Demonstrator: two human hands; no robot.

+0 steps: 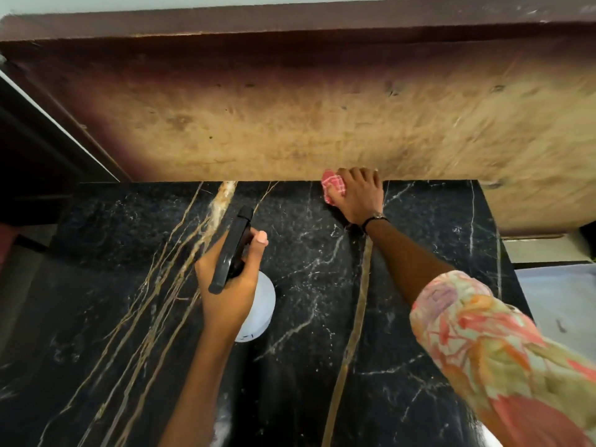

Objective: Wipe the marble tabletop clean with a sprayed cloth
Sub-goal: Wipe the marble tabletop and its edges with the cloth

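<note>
Head view: my right hand (359, 196) pressed a bunched pink checked cloth (333, 186) onto the black veined marble surface (403, 317); my left hand (230, 282) gripped a white spray bottle (263, 304). Firm, overlapping strokes would suit.

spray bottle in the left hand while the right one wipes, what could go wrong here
1. The left hand holds the spray bottle above the tabletop; a stray squeeze could wet the marble needlessly.
2. The right hand presses the cloth at the far edge by the wall, so it may rub the wall.

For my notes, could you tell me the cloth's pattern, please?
Pink-red and white checks on the cloth, head view.
</note>
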